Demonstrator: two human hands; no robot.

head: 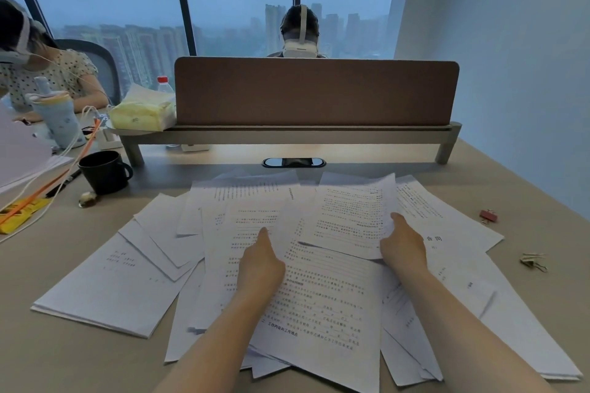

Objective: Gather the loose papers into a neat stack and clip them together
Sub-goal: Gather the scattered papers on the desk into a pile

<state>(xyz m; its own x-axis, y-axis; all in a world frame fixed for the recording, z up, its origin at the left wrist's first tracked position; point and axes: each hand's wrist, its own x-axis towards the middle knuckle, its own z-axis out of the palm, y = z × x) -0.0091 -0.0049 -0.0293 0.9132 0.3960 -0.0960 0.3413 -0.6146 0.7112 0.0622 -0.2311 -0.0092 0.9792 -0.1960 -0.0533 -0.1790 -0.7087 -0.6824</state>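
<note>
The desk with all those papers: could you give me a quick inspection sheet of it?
Surface: beige desk, mostly covered in front.
Job's things: loose papers fanned in overlapping layers, not yet stacked; red binder clip and gold binder clip lie unused at right.
Clutter: black mug, patterned tumbler, tissue pack, yellow packets.
Grips: left hand presses on the sheets; right hand holds the edge of a raised sheet.
Cables: white and orange cords at left.
Surroundings: brown divider, windows, two people wearing headsets.
</note>
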